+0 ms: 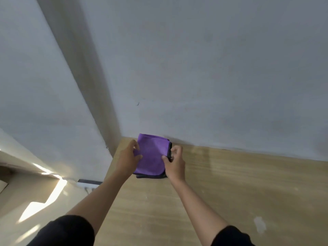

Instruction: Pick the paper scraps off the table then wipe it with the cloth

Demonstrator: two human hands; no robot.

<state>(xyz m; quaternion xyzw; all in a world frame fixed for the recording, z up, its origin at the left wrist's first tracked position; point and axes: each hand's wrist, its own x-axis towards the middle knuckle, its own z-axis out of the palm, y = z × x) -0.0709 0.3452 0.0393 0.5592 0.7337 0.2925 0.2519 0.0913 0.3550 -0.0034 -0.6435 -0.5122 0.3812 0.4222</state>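
Surroundings: a plain white wall [213,68] runs along the far edge of the light wooden table [230,183]. A pale whitish fleck [260,226] lies toward the near right, well apart from both hands.
Cloth: a folded purple microfibre cloth with dark trim [152,155] lies at the far left corner, just beside the wall.
Left hand [128,157]: grips the cloth's left edge.
Right hand [174,164]: pinches its dark right edge.

The cloth [152,155] lies at the table's [230,183] far left corner, against the wall [213,68]. The left hand [126,160] holds its left edge, the right hand [174,166] its right.
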